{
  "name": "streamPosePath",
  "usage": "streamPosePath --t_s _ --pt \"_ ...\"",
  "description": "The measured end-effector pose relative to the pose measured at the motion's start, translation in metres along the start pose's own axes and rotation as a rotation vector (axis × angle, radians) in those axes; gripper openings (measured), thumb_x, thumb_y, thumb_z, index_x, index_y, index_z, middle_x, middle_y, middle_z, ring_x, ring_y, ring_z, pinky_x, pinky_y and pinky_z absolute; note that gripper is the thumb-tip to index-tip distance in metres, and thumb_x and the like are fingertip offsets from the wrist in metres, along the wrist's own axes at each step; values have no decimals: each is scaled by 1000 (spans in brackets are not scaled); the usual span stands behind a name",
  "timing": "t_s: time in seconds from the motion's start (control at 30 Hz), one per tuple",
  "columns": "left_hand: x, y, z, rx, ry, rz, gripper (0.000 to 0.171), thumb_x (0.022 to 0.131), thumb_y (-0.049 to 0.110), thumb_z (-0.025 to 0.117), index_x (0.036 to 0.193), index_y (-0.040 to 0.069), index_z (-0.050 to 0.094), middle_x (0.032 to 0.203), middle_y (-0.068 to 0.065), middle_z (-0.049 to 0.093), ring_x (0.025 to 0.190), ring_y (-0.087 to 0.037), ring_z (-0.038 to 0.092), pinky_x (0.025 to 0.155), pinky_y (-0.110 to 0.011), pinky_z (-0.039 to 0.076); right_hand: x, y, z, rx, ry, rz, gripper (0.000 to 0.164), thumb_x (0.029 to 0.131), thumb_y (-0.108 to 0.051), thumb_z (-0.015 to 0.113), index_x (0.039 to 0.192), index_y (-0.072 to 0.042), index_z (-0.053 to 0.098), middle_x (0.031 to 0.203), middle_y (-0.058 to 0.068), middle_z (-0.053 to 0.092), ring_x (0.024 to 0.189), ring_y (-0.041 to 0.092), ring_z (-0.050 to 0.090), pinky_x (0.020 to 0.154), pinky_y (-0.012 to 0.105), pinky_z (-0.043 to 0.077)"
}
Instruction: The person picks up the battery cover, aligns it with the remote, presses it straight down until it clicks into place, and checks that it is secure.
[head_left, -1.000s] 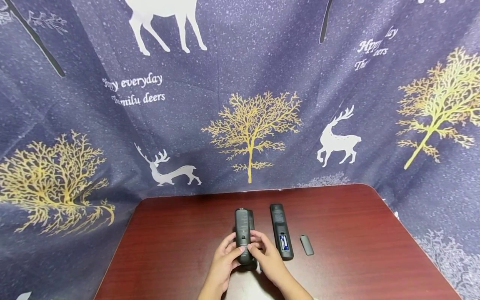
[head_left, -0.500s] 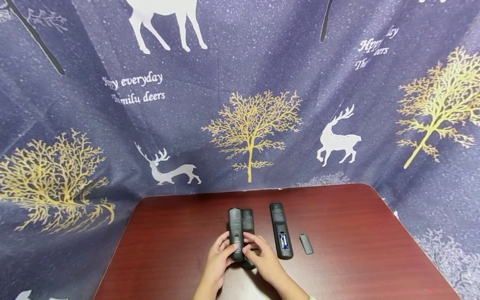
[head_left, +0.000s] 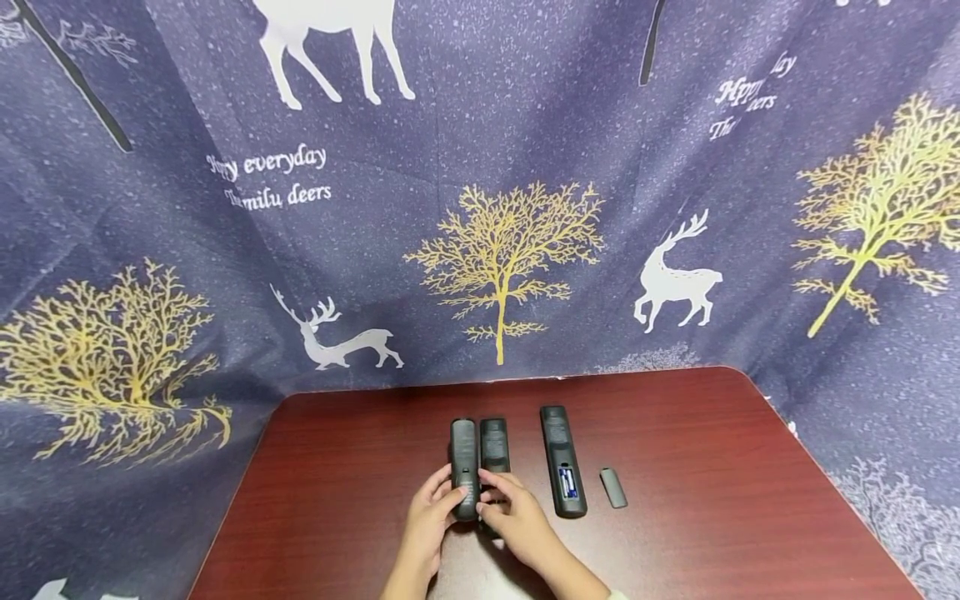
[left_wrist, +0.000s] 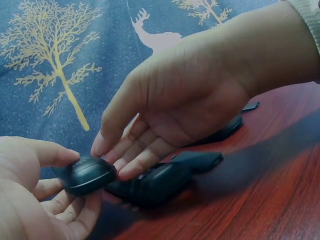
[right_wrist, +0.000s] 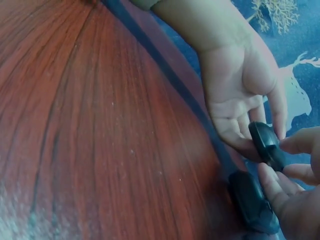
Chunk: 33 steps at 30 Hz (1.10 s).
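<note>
Fingers of the left hand (head_left: 429,512) are curled around the lower part of a black remote control (head_left: 464,446), the thumb on its back and other fingers under it. Tips of the right hand (head_left: 525,518) touch its right edge; they are bent and a little apart, and I cannot tell if they also pinch it. The remote control is long and slim, with rounded ends, a small dark notch past its middle, and pale printed lines, too small to read. Its back side looks upward, and the left wrist view shows a thin seam around its glossy end. It is above the tabletop (head_left: 360,467), just left of a second remote (head_left: 494,442), which the right hand partly hides. Farther right lie a third remote (head_left: 555,437), with blue batteries (head_left: 567,483) in its uncovered compartment, and a loose cover (head_left: 613,488). Compared with one second ago, the held remote control has moved to the left together with both hands: then it hid most of the second remote in the head view, and now a narrow gap is seen between them.
</note>
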<state>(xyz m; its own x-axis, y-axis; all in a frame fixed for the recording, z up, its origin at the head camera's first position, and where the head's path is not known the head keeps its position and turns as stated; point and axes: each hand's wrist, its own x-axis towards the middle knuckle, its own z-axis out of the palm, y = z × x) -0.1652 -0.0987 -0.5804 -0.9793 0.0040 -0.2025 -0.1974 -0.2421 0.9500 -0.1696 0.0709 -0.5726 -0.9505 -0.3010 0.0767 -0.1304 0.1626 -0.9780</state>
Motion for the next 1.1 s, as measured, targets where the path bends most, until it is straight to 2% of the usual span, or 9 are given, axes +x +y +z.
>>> streamPosePath --t_s 0.2,0.5,0.63,0.8,1.1 --pt "0 -1 -5 29 28 -10 65 97 10 62 153 -7 33 133 -23 63 98 -8 67 83 -25 56 0 -2 6 -39 -25 9 51 92 -10 68 139 5 56 138 19 56 113 27 66 86 16 54" --pt "-1 1 -10 103 84 9 63 97 11 62 151 -6 36 122 -21 66 93 -11 67 77 -25 56 0 -5 14 -115 -65 -8 48 95 -14 66 138 4 57 143 19 55 119 35 64 93 29 57" --pt "1 1 -13 128 102 1 62 97 12 63 151 -6 37 119 -19 67 91 -10 67 76 -25 56 0 -9 17 -145 -71 -1 47 97 -17 64 139 3 57 144 19 55 120 35 64 93 29 57" --pt "1 1 -17 164 114 1 63 97 15 64 150 -7 38 122 -21 67 92 -10 67 77 -25 56 0 -15 23 -150 -80 7 47 98 -16 62 139 7 55 144 22 53 120 36 64 94 30 56" --pt "0 0 -19 227 149 52 58 96 15 66 144 -12 45 124 -26 66 101 -14 68 78 -20 55 2 -17 30 -195 -97 19 48 100 -18 58 139 10 53 144 25 53 121 37 64 95 37 56"
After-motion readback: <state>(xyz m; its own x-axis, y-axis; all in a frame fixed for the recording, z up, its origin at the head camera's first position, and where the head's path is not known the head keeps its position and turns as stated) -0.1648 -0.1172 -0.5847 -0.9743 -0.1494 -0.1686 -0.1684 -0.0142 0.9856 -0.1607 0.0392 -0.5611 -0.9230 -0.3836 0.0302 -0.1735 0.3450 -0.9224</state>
